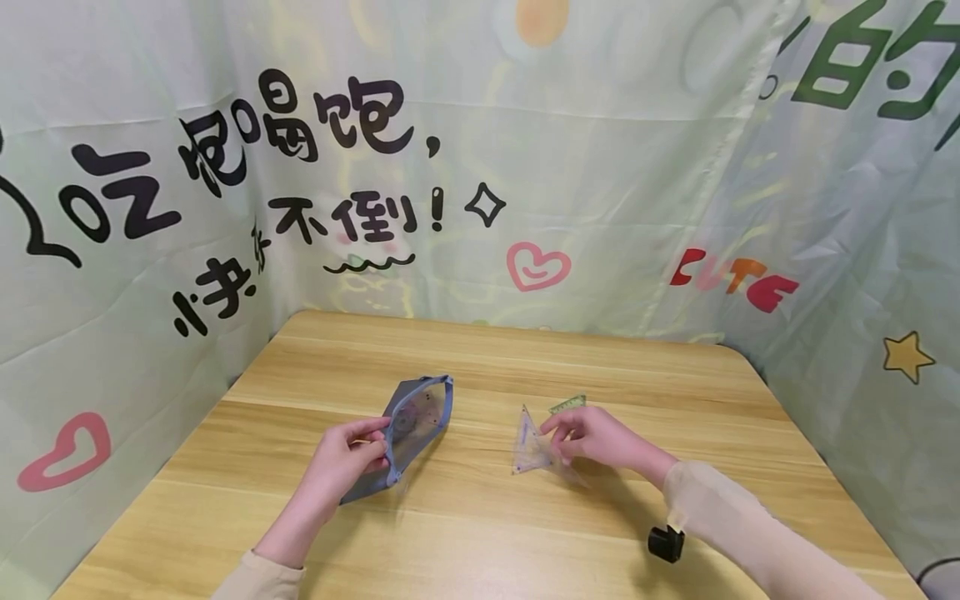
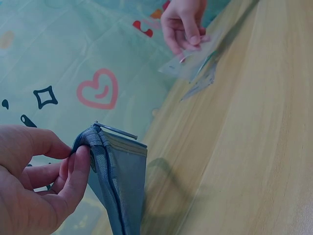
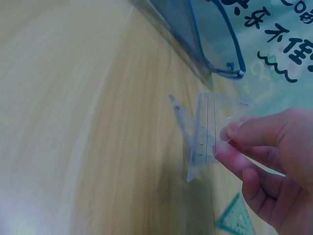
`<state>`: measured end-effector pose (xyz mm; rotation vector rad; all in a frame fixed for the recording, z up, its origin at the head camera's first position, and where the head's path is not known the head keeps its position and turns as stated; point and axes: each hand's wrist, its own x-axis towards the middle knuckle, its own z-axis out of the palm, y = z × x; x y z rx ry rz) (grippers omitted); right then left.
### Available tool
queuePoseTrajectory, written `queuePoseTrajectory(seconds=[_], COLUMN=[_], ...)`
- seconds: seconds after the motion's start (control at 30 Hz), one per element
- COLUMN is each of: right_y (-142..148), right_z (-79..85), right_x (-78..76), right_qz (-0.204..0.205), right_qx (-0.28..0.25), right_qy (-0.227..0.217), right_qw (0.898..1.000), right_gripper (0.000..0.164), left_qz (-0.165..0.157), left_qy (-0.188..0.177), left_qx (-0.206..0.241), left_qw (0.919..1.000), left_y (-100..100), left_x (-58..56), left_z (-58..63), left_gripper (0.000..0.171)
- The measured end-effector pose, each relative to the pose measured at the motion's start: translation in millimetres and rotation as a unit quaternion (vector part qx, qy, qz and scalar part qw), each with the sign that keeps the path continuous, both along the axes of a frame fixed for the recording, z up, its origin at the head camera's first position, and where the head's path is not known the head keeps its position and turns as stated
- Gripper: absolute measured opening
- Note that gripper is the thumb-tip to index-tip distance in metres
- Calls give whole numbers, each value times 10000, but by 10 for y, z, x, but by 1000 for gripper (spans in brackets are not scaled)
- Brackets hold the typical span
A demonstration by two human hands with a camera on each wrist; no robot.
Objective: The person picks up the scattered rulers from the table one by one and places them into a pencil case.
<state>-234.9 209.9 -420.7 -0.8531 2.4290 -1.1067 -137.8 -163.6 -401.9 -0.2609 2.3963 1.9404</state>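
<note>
My left hand (image 1: 341, 462) pinches the rim of a blue zippered pencil pouch (image 1: 442, 410) with a see-through panel. The pouch's mouth gapes, and a roundish grey shape shows inside. To the right, my right hand (image 1: 600, 437) holds a clear set square (image 3: 208, 132) between thumb and fingers, above the table. A second clear triangular piece (image 3: 182, 120) overlaps it at an angle in the right wrist view. Just behind the right hand lies a green set square (image 1: 567, 405), partly hidden by that hand in the head view.
The wooden table (image 1: 480, 542) has a printed curtain (image 1: 615, 192) along its back and sides. A small black block (image 1: 666, 543) shows below the right sleeve (image 1: 720, 500).
</note>
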Motion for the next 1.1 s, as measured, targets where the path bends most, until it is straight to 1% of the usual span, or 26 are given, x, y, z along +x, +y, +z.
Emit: queuePoseTrajectory(seconds=[0.23,0.5,0.73,0.93,1.1], right_y=[-131,-278,-427,-506,-571], right_z=[33,75,124,117,111], right_x=[-51,-72,-68,-84,-110], right_qz=[-231,-311,-476,-483,-551], right_qx=[38,-119,-404,-528,-586], right_qy=[-8,-11,-473,-694,-793], right_qw=[9997,9994,9969,9950,9936], right_gripper=[32,32,31,32,32], left_qz=[5,4,-7,-2,-1], left_qy=[19,29,7,0,7], left_qx=[8,12,19,16,65], left_qw=[10000,10000,10000,10000,10000], left_y=[-1,2,-2,-4,-3], left_x=[-9,-3,-3,-5,-5], left_z=[-8,1,-1,-6,-12], left_gripper=[41,40,40,41,40])
